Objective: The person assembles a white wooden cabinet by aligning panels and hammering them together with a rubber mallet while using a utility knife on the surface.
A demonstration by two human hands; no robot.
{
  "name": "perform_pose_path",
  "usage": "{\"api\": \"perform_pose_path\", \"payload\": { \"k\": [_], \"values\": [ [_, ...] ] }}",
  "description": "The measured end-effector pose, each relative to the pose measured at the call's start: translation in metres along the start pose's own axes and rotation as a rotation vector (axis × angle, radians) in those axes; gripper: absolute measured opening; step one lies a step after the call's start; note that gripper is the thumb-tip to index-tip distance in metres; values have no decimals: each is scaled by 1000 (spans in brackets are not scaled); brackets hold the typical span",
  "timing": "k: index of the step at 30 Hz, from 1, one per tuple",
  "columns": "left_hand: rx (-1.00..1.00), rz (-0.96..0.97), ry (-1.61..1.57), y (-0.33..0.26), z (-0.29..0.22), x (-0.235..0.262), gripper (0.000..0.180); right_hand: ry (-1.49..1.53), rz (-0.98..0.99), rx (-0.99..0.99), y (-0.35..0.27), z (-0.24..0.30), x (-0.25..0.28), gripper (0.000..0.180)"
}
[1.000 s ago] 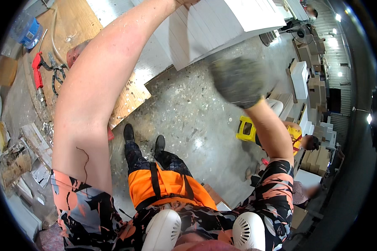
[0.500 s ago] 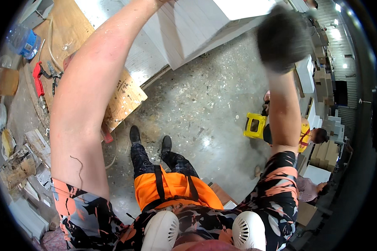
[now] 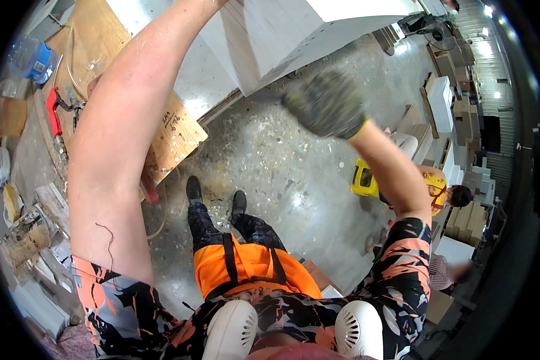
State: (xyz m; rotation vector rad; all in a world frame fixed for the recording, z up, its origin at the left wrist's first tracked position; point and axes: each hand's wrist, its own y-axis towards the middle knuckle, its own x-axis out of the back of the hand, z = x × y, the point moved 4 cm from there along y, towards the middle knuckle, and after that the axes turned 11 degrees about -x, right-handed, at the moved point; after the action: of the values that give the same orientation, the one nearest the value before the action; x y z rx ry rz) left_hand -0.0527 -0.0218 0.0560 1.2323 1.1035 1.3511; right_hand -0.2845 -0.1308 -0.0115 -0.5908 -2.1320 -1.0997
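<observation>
The person stands on a speckled concrete floor (image 3: 270, 156) and reaches up and away toward a big white panel unit (image 3: 270, 36) that lies across the far side of the scene. The left arm (image 3: 132, 120) is stretched long and bare toward the top edge of the view; its hand is cut off there, so I cannot tell whether it grips the white piece or only leans on it. The right hand (image 3: 327, 103) wears a dark work glove and hangs just off the near corner of the white unit, blurred, with the fingers curled in loosely; whether it holds anything I cannot say, and it looks apart from the panel rather than on it.

To my eye the work in hand is steadying or shifting this white unit. To do that well, the gloved hand should land flat under or against the near corner, where the edge is firm, not on the thin face. The feet (image 3: 216, 195) are close together below the body; a wider stance would help with so long a reach.

On the left lies a plywood sheet (image 3: 174, 138) with a red clamp (image 3: 54, 117) and a blue-capped clear container (image 3: 33, 60) beyond it. To the right a yellow step stool (image 3: 364, 180) stands beside another person in yellow (image 3: 438, 189), worth minding if the unit swings.
</observation>
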Motion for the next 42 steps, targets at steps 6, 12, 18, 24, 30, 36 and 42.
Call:
{"api": "perform_pose_path", "payload": {
  "k": [6, 12, 18, 24, 30, 36, 42],
  "values": [
    [47, -2, -11, -3, 3, 0, 34, -314, 90, 29, 29, -11, -2, 13],
    [-41, -5, 3, -2, 4, -4, 29, -610, -189, -1, -8, -8, -18, 32],
    [-112, 13, 135, -5, 7, 0, 31, -353, 206, -169, 8, 1, -33, 28],
    [54, -61, -37, -3, 5, 0, 41, 1, 31, -127, -6, 37, -33, 27],
    [45, -134, -53, -2, 3, -5, 43, 160, 248, -192, -25, 30, -91, 12],
    [49, -139, -5, -6, 11, 1, 43, -193, -80, -25, -16, 18, -39, 20],
    [-3, -128, 12, -4, 10, -7, 40, 201, 263, -205, -35, 65, -86, 16]
  ]
}}
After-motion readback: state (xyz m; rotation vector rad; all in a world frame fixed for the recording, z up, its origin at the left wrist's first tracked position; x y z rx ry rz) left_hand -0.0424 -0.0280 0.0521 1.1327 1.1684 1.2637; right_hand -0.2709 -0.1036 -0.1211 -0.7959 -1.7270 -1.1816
